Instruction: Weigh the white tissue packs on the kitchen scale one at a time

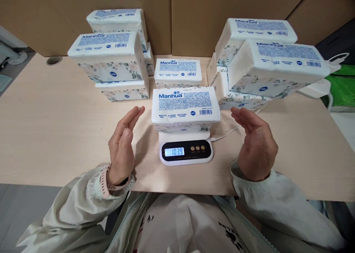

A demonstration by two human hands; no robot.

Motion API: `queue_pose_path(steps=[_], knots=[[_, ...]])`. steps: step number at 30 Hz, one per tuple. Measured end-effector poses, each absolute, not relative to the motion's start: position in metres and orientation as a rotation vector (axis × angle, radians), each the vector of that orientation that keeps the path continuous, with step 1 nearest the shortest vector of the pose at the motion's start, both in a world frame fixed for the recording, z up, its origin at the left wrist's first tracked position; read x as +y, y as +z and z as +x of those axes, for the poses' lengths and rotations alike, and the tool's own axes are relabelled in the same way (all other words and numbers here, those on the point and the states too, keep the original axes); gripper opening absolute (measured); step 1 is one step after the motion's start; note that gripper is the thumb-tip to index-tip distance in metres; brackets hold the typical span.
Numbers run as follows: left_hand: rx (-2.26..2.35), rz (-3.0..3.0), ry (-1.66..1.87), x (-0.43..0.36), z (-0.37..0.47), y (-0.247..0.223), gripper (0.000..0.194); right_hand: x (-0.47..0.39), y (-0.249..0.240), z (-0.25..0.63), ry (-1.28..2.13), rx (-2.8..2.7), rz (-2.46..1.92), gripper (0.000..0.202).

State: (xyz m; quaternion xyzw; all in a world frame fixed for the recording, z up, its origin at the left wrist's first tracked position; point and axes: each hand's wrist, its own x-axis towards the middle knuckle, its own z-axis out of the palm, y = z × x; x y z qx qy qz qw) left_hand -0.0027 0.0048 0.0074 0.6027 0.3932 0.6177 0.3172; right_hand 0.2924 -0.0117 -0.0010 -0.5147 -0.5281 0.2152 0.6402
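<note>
Holding the left hand and the right hand apart, palms inward, fingers extended. Between the hands and clear of each: 1 white Manhua pack atop a scale, with 103.9 on the lit display. Farther ahead, between the hands: 1 rear pack on a pale table. Beyond the left hand: a left stack of similar packs. Beyond the right hand: a right stack. Running from the scale toward the right hand: a white cable.

Outward of my left hand, tabletop gives room; ahead, the left stack blocks. Ahead of my right hand stands the right stack, with a cable inward. Gaps separate my 2 hands from the pack between.
</note>
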Motion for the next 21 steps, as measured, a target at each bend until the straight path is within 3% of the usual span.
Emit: queue_pose_path(steps=[21], knots=[[1.106,1.489,1.627,0.0097,-0.0011,0.0048,0.038,-0.0097,0.0011,0.2928,0.488,-1.169,-1.165,0.038]])
